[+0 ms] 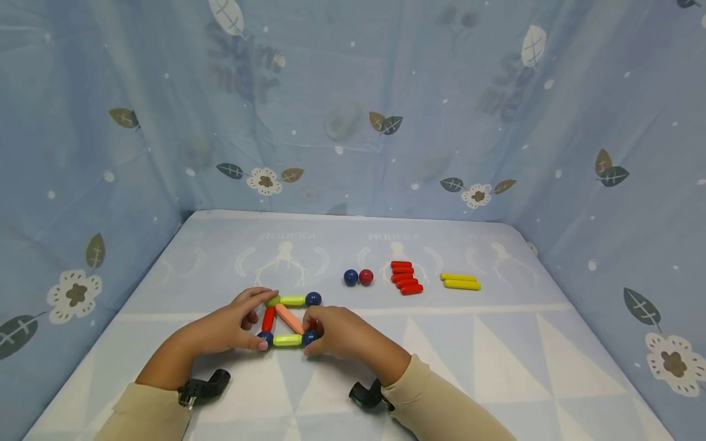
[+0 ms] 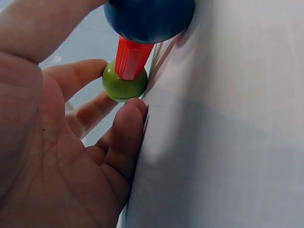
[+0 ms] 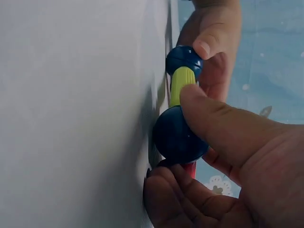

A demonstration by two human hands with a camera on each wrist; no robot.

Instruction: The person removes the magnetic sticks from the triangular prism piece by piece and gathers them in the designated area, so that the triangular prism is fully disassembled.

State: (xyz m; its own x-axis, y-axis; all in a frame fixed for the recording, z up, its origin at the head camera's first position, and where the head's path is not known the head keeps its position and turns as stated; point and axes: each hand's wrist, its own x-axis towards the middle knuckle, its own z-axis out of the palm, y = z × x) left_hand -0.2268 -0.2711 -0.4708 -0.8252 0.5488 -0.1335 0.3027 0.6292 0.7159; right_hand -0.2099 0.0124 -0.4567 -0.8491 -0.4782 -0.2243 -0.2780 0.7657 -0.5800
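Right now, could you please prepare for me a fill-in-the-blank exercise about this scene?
The left hand touches a blue ball and a ____ ball.
The loose red ball sits beside a loose ____ ball.
In the head view, the loose yellow sticks lie to the ____ of the loose red sticks.

Missing words: green; blue; right.

Passable over cloth (image 1: pixel 292 395) from the near side, between left hand (image 1: pixel 228 324) and right hand (image 1: pixel 343 332), up to the frame (image 1: pixel 289 318); hemmed in there by both; narrowly passable between frame and balls (image 1: pixel 350 277); obstructed farther right by red rods (image 1: pixel 405 278), then yellow rods (image 1: pixel 461 284)
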